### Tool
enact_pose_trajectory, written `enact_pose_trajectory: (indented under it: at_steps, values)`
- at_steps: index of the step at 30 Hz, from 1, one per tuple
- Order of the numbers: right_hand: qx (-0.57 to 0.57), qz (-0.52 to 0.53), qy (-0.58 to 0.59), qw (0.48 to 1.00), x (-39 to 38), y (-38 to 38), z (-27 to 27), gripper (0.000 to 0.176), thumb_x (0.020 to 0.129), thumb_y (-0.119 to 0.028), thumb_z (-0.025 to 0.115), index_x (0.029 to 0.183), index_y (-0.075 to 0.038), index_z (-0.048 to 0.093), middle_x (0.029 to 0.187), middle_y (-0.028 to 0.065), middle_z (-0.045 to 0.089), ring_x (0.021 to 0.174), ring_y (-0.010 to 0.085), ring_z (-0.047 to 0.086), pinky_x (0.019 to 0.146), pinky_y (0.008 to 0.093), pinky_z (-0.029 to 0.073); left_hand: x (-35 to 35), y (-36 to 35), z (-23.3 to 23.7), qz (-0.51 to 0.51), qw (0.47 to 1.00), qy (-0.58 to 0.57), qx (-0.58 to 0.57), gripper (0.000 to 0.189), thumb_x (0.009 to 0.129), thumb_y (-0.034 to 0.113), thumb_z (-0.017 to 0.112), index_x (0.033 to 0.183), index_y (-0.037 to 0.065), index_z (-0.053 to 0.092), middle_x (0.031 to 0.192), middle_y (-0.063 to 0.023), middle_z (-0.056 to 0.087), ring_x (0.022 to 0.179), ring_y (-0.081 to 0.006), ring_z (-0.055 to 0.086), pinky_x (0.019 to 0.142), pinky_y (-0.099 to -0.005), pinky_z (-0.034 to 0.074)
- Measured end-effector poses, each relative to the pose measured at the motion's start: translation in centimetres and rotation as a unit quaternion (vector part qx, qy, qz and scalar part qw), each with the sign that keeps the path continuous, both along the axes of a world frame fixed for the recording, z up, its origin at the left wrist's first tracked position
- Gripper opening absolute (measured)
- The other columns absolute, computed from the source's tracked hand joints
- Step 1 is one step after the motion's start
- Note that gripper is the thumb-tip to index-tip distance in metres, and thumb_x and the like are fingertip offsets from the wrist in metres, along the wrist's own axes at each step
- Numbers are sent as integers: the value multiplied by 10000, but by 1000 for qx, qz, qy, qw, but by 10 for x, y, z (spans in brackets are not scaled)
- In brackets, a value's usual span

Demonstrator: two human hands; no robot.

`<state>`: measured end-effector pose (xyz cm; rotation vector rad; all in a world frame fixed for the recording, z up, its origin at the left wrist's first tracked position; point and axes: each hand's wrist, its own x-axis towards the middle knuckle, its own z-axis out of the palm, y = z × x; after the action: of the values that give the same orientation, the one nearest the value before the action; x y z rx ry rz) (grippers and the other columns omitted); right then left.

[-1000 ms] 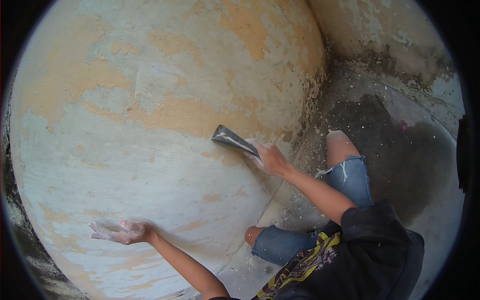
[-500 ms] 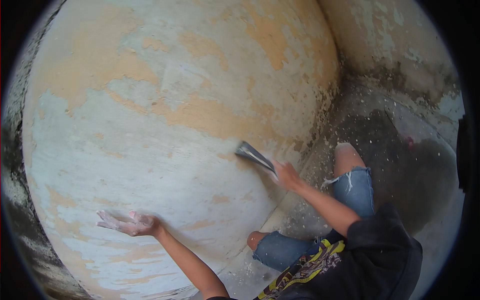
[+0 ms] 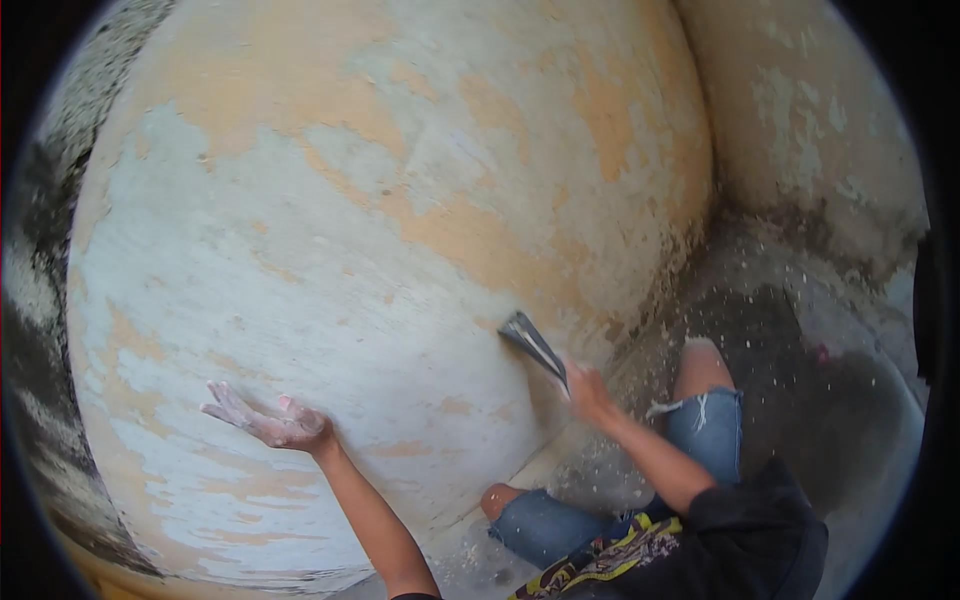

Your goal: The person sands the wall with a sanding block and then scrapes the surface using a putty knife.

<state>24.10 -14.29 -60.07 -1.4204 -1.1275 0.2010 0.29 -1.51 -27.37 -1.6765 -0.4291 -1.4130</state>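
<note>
Wrapped around the handle of a scraper (image 3: 535, 345), my right hand (image 3: 588, 393) holds the blade end against the wall (image 3: 330, 290). The tool is long, dark and pale along its middle, and tilts up to the left. The wall's orange paint is peeling, with large pale grey-white patches bared. Out to the left, my left hand (image 3: 272, 420) is open, its fingers spread and whitened with dust, close in front of the wall and holding nothing.
A second wall (image 3: 800, 120) with flaking paint meets this one at the right corner. Paint chips litter the grey floor (image 3: 640, 450), which has a dark damp patch (image 3: 830, 400). My bent knees (image 3: 705, 365) are close to the wall's foot.
The view has turned slightly, so the wall sits further right. The scraper and my right hand appear lower and to the right; my left hand remains open.
</note>
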Motion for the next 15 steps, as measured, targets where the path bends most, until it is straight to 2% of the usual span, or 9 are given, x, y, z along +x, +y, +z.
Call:
enact_pose_trajectory:
  at_steps: [1, 3, 6, 7, 10, 13, 15]
  values:
    - [13, 3, -15, 1000, -2, 1, 8, 396, 907, -151, 693, 1263, -45, 555, 827, 244, 681, 765, 451, 659, 660, 521, 513, 1, 0, 2, 3, 1000, -15, 13, 627, 968, 312, 423, 1457, -80, 410, 1450, -265, 490, 1434, -486, 360, 1206, -646, 163]
    - [-4, 10, 24, 1000, -5, -4, 41, 378, 899, -123, 692, 1244, -51, 557, 814, 234, 680, 774, 450, 660, 665, 514, 515, -2, -1, 0, 20, 999, -8, -25, 665, 1006, 385, 410, 1453, -108, 407, 1494, -288, 450, 1487, -481, 257, 1211, -594, 183]
    - [53, 12, -36, 998, 13, 22, 118, 371, 896, -121, 691, 1235, -55, 555, 790, 224, 674, 763, 452, 660, 663, 515, 512, -2, -3, -1, 22, 999, -16, -37, 667, 1000, 383, 399, 1452, -107, 405, 1497, -291, 444, 1498, -492, 215, 1211, -593, 183]
    - [37, 26, -47, 998, 19, 26, 135, 386, 894, -118, 691, 1246, -53, 548, 786, 220, 670, 769, 451, 661, 665, 512, 509, 0, -3, 1, 14, 999, -19, -25, 626, 953, 310, 431, 1450, -70, 416, 1434, -260, 491, 1436, -464, 368, 1204, -667, 152]
    - [58, 22, -33, 998, 18, 25, 126, 372, 900, -120, 686, 1239, -47, 550, 783, 220, 669, 767, 449, 662, 664, 518, 505, -3, -1, 1, 19, 999, -14, -21, 630, 948, 307, 431, 1452, -70, 413, 1437, -260, 490, 1443, -460, 359, 1202, -670, 160]
    - [25, 33, -4, 999, 3, 0, 75, 339, 920, -125, 669, 1225, -40, 551, 797, 235, 667, 769, 461, 654, 662, 524, 500, -4, -4, 3, 22, 999, -11, -25, 635, 943, 321, 434, 1448, -65, 426, 1448, -267, 487, 1449, -473, 341, 1198, -663, 180]
    - [20, 38, -6, 999, 1, -4, 87, 340, 928, -130, 662, 1234, -38, 547, 806, 239, 669, 771, 467, 651, 665, 527, 500, -5, -4, 2, 29, 999, -20, -23, 625, 953, 325, 429, 1433, -76, 437, 1453, -266, 487, 1438, -471, 359, 1201, -652, 186]
